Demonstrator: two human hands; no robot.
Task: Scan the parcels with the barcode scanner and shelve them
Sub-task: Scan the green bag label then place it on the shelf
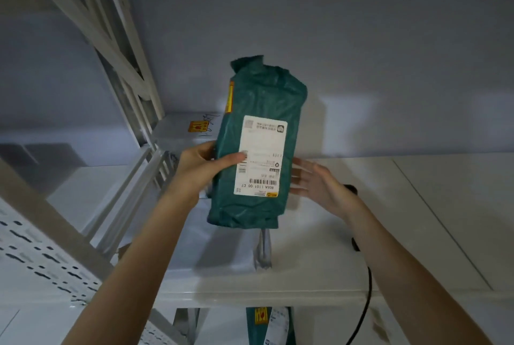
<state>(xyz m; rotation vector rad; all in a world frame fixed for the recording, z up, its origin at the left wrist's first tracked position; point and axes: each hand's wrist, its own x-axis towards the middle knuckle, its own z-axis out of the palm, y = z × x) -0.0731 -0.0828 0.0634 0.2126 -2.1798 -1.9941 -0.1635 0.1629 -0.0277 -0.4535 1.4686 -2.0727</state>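
Green parcel [258,147] held upright above the white shelf [361,233], label facing the camera. Left hand [204,168] grips its left edge — thumb across the label. Right hand [319,180] just beside its right edge, fingers straight, blurred — contact cannot be told
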